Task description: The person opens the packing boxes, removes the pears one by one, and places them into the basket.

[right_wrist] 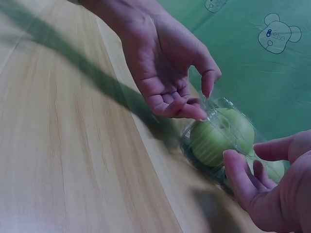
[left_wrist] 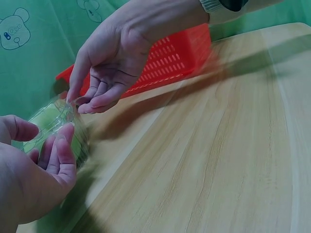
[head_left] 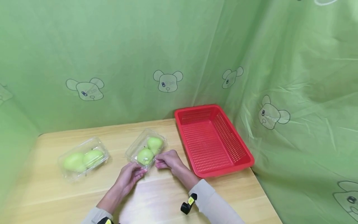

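A clear plastic clamshell box (head_left: 136, 143) with two green pear-like fruits (head_left: 145, 156) inside sits on the table, between and just beyond both hands. My left hand (head_left: 130, 176) pinches its near left corner between thumb and fingers. The right hand (head_left: 168, 161) pinches the near right edge, thumb and forefinger at the plastic rim (right_wrist: 236, 145). Whether the lid is fully fastened I cannot tell. Farther left lies a second clear plastic box (head_left: 90, 143), also holding two green fruits (head_left: 75, 161); neither hand touches it.
A red perforated plastic basket (head_left: 188, 141) stands at the right of the wooden table (head_left: 156, 202), with nothing in it. Green curtains (head_left: 126, 46) printed with bear faces hang close behind the table and along both sides.
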{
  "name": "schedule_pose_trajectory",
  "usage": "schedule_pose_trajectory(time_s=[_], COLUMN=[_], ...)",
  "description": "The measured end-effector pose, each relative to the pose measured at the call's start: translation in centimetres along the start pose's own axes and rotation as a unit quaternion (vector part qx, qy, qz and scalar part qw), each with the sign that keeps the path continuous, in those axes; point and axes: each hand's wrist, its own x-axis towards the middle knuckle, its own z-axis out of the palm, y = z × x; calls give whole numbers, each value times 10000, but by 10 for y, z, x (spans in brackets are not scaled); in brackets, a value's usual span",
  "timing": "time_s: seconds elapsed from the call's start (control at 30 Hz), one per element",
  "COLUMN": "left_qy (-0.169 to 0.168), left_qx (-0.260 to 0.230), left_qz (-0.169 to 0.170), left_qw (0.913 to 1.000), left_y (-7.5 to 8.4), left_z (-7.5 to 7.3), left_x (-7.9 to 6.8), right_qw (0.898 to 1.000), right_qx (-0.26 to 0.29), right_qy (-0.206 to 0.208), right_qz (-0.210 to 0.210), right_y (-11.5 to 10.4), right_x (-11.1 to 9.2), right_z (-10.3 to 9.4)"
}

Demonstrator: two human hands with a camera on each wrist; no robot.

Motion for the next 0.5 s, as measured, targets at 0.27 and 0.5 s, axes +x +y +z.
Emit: schedule_pose_trajectory(time_s=[0.27,0.5], left_qy=[22,-47], left_qx=[112,138], left_qz=[-16,-27], left_qw=[9999,9999], left_y=[-1,1], left_z=[-4,-8], left_x=[1,1], right_qw=[9998,9991], right_qx=[184,346], right_qy=[82,100], right_qz=[-50,-224], right_y=[4,5], right_x=[4,6], right_z=[2,3])
